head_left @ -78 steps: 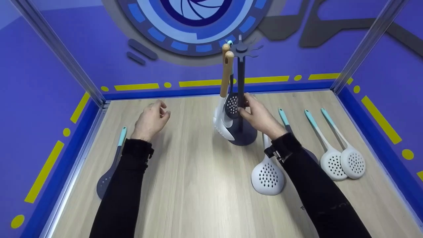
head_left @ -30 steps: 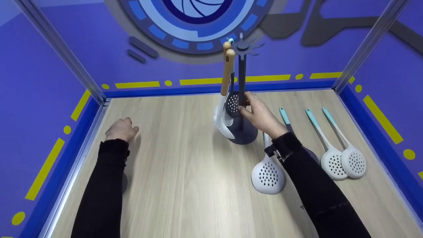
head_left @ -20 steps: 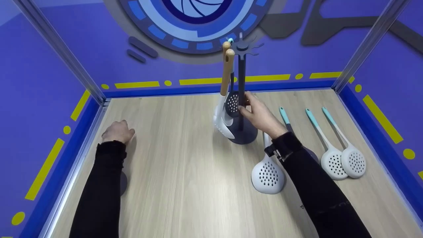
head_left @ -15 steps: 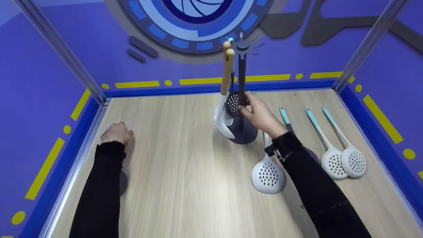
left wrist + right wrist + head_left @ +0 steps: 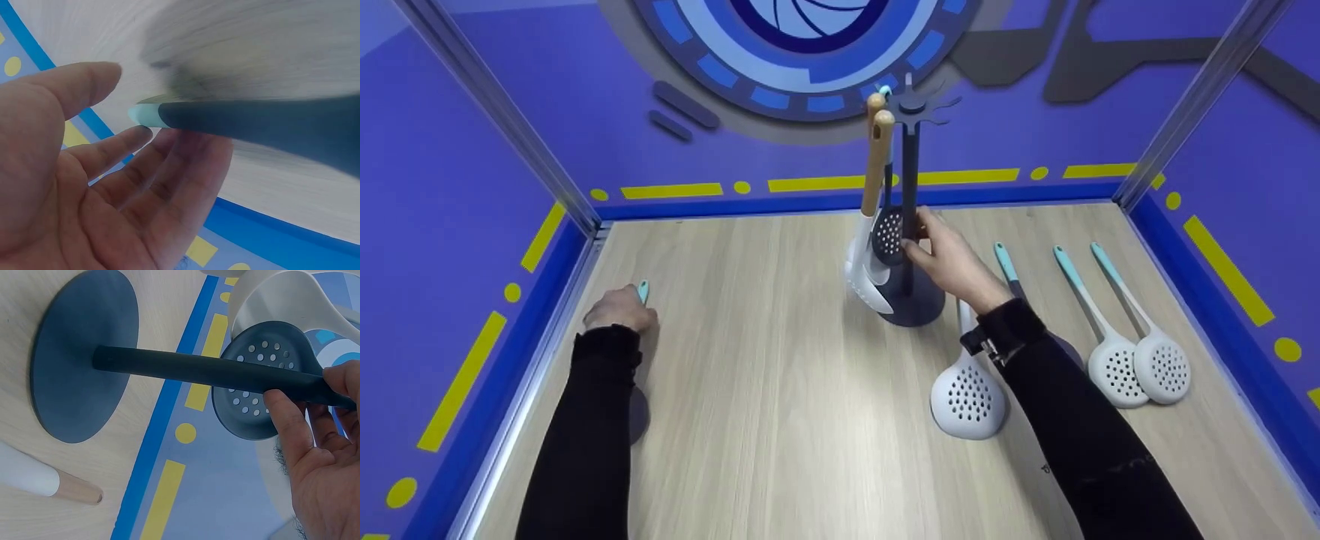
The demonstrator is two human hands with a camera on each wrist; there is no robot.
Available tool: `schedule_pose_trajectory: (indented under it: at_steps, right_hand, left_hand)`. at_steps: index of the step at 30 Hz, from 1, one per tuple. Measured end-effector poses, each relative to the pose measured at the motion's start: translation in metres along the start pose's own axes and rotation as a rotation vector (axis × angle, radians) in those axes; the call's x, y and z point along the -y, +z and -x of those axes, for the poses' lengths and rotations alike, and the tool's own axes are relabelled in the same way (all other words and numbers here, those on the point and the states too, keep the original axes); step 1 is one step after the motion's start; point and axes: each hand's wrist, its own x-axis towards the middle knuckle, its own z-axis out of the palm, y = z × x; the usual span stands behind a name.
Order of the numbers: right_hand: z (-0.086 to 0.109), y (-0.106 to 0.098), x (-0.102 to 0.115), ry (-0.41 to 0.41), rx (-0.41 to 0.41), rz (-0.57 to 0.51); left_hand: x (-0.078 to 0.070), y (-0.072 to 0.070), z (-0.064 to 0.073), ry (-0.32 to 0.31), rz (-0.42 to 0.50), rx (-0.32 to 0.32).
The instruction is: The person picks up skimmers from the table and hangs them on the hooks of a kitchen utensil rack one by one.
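Observation:
At the left of the table, my left hand (image 5: pixel 621 309) is over the handle of a dark skimmer (image 5: pixel 639 416). Its teal handle end shows past the fingers in the head view, while the sleeve covers much of the rest. In the left wrist view, the fingers of my left hand (image 5: pixel 152 185) lie along the underside of the dark and teal handle (image 5: pixel 225 118), with the thumb held away from it. My right hand (image 5: pixel 949 259) grips the black pole of a utensil stand (image 5: pixel 910 157) between thumb and fingers. A dark perforated skimmer (image 5: pixel 247 405) hangs behind the pole.
Two wooden-handled white utensils (image 5: pixel 875 172) hang on the stand's left side. A white skimmer (image 5: pixel 969 401) lies in front of the base. Two white skimmers with teal handles (image 5: pixel 1162 367) overlap at the right. Another teal-handled dark utensil (image 5: pixel 1006 264) lies partly under the right forearm.
My left hand has moved left and nearer to me, onto the dark skimmer's handle. That skimmer's head has shifted right. My right hand stays on the stand's pole.

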Motion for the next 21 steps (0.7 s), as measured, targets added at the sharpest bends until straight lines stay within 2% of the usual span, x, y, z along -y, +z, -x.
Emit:
schedule_pose_trajectory:
  at_steps: [12, 21]
  right_hand:
    - [0.0001, -0.0008, -0.0018, -0.002, 0.004, 0.013]
    - [0.0002, 0.0005, -0.0031, -0.037, -0.03, 0.029]
  left_hand:
    - [0.0065, 0.0001, -0.0005, 0.005, -0.024, 0.041]
    - [0.0054, 0.0016, 0.0, -0.01, -0.03, 0.024]
